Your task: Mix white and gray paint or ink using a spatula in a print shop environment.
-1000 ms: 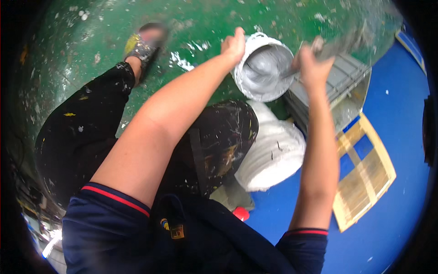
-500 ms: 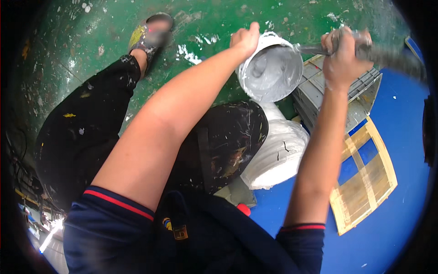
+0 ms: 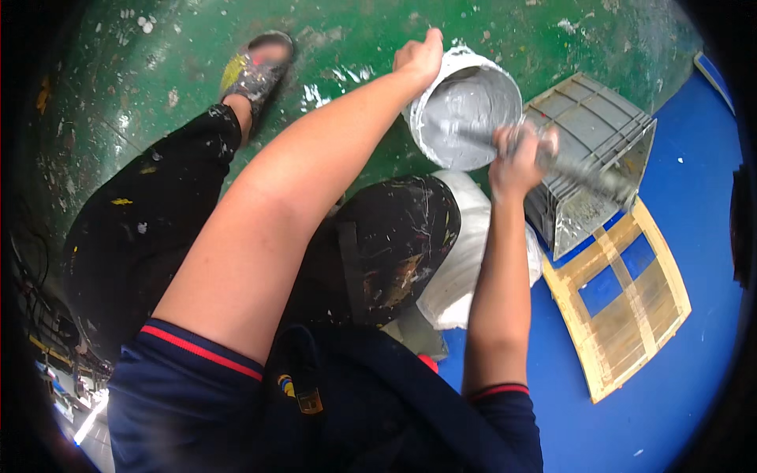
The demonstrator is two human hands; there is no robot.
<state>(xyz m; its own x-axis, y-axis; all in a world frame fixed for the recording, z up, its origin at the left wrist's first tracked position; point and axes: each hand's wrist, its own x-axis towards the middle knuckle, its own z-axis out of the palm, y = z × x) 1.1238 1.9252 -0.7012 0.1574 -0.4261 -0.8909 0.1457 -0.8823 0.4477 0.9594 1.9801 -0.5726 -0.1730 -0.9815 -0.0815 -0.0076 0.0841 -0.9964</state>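
Observation:
A white bucket (image 3: 465, 57) tilts toward me in front of my right knee, pale grey paint (image 3: 453, 110) coating its inside. My left hand (image 3: 419, 60) is closed on the bucket's left rim, its thumb sticking up. To the right of the bucket mouth, my right hand (image 3: 519, 162) is wrapped round a paint-smeared stirring stick (image 3: 587, 175), both blurred by motion. The stick's far end reaches into the paint, while its thick near end points out to the lower right. Below the bucket, a white plastic-covered rounded container (image 3: 473, 213) shows partly behind my right forearm.
A grey plastic crate (image 3: 591, 114) lies on its side right of the bucket. Beside it, a wooden-framed screen (image 3: 631, 307) rests on the blue surface (image 3: 544, 347). The green floor (image 3: 347, 35) has paint splatters, and my left foot in a stained shoe (image 3: 256, 71) stands there.
My right hand has swung left and down with the stick, bringing it from over the crate to the bucket's mouth. My left hand stays on the rim.

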